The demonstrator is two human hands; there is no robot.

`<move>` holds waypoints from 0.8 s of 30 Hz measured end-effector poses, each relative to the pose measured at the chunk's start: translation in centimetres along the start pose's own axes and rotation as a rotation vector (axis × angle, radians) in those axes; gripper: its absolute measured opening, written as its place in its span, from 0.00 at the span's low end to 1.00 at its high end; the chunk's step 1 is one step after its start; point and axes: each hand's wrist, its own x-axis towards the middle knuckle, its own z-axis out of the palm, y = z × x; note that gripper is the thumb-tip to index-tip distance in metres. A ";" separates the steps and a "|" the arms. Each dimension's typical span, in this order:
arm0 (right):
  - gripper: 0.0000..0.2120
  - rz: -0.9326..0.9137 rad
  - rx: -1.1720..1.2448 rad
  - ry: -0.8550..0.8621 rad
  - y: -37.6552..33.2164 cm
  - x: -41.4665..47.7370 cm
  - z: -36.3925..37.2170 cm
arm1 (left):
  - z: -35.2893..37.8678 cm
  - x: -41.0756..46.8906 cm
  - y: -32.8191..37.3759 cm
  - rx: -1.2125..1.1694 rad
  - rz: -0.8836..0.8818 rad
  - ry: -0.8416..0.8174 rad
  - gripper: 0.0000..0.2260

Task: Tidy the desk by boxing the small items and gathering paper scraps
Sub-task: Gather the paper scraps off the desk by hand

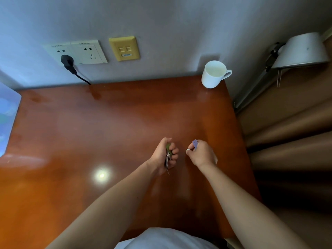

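Green scraps point(168, 150) left hand point(159, 156), purple scrap point(195, 143) right hand point(202, 154).

Glossy reddish-brown desk point(107, 123); white mug point(212, 76); pale grey wall point(179, 24); yellow wall plate point(124, 48); white sockets point(79, 52); black plug point(66, 61); purple scrap point(195, 143); green scrap point(168, 147); tan curtain point(287, 123).

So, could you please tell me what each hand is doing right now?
Left hand: gripping paper scraps.
Right hand: pinching a purple scrap.
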 end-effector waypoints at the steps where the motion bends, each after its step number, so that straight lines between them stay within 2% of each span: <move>1: 0.07 -0.004 -0.023 -0.004 0.0 0.1 0.0 | 0.0 0.1 0.0 -0.011 -0.007 0.004 0.17; 4: 0.07 -0.042 -0.055 0.004 0.0 0.0 -0.1 | 0.1 0.2 0.2 -0.060 -0.020 0.012 0.16; 6: 0.05 -0.061 0.017 -0.009 0.0 -0.3 0.1 | 0.1 0.0 0.4 -0.100 -0.025 0.014 0.16; 8: 0.05 -0.014 0.274 -0.011 -0.4 -0.9 0.3 | 0.0 -0.4 0.6 -0.142 -0.020 0.010 0.15; 11: 0.08 0.140 0.813 -0.089 -1.8 -2.3 -0.4 | -0.2 -1.2 1.0 -0.179 0.012 0.012 0.16; 15: 0.07 0.164 1.199 -0.278 -4.2 -4.0 -1.9 | -0.2 -2.5 1.8 -0.262 0.125 0.026 0.17; 19: 0.08 0.152 1.379 -0.360 -6.9 -5.6 -3.2 | 0.1 -4.8 3.0 -0.393 0.220 -0.012 0.18; 24: 0.08 0.139 1.402 -0.483 -9.7 -8.0 -4.1 | 0.2 -8.5 4.6 -0.430 0.305 -0.038 0.18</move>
